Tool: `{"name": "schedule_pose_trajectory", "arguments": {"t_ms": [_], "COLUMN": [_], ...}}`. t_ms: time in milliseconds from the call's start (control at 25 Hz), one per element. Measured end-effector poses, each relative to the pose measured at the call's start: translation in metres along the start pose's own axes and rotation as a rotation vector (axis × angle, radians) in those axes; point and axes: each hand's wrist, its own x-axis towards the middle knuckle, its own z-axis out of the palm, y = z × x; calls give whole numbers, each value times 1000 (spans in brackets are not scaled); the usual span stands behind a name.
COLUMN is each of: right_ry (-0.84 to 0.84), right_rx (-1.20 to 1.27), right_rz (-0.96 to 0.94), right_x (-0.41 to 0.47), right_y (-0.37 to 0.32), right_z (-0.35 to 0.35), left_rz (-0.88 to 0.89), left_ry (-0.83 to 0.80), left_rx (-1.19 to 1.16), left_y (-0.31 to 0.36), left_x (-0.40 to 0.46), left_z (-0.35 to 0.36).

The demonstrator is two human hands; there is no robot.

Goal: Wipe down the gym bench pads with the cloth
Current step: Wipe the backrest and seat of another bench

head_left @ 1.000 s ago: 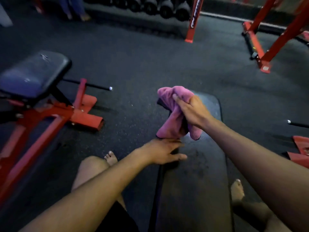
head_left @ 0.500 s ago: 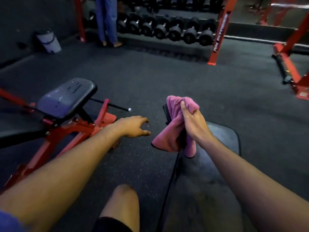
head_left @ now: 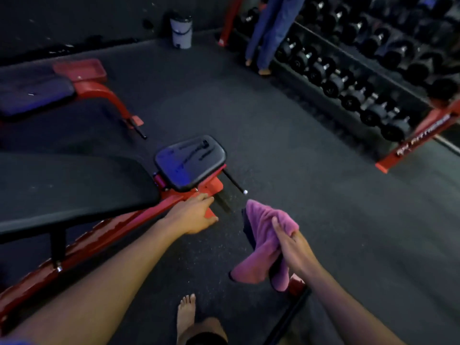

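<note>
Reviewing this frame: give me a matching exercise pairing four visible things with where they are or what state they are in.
Things:
1. cloth
2. left hand
3. seat pad
4. bucket

States or places:
A. standing by the far wall
B. hanging from the right hand
C. on the red bench frame, untouched
D. reaching toward the bench, holding nothing

Pairs: 1-B, 2-D, 3-C, 4-A
</note>
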Motion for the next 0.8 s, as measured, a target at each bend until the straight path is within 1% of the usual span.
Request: {"name": "schedule_pose_trajectory", "arguments": {"t_ms": [120, 240, 360, 560, 680, 800], "right_ry": [-38, -77, -74, -100, -117, -148], "right_rx": [-45, -68, -51, 73, 143, 141], "right_rz": [13, -27, -59, -66, -68, -92], "right_x": [-10, -11, -4, 10, 29, 64], "right_y": [-77, -115, -140, -169, -180, -185], "right_z": [7, 11, 19, 29, 32, 35], "left_rz": [-56, -99, -162, -211, -221, -226], "left_ry": [23, 36, 57, 2, 16, 39], "left_rx": [-68, -121, -183, -176, -182, -184], "left_y": [-38, -57, -67, -58, -57, -58], "left_x": [-30, -46, -57, -72, -60, -39], "left_z": [-60, -94, -113, -117, -127, -140]}}
